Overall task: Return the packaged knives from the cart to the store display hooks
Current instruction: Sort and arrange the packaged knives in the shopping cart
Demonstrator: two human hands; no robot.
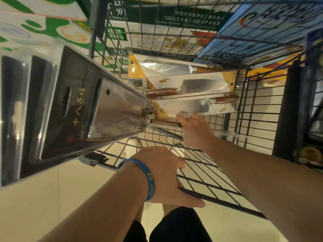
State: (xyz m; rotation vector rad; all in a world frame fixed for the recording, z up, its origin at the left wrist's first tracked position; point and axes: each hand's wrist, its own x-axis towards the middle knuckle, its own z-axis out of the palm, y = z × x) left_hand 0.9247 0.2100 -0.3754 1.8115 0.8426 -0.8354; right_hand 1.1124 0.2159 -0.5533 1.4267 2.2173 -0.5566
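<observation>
Head view, looking steeply down; cart [218, 202], black wire, fills the middle; knife packs [190, 84] lie flat in its basket, stacked and overlapping, steel cleaver blades and brown wooden handles showing through clear plastic on yellow and white cards; right hand [192, 128] reaches down into the basket and grips the near edge of the near pack [197, 106], thumb on top, its other fingers hidden under the card; left hand [162, 173] holds the cart's near rim, fingers folded over the wire and thumb lying along it, a blue wristband [150, 180] on the wrist.

Around them: a big black pack [73, 109] with a wide cleaver blade and gold characters looms close at the left, covering the cart's left side and the left ends of the packs; green-and-white boxes [43, 23] stand beyond the cart at upper left; a blue box [262, 28] leans at upper right behind the wire; more printed cartons show through the far mesh.

Below: pale cream tiled floor [52, 198] under the cart; black shorts [178, 227] at the bottom edge.
</observation>
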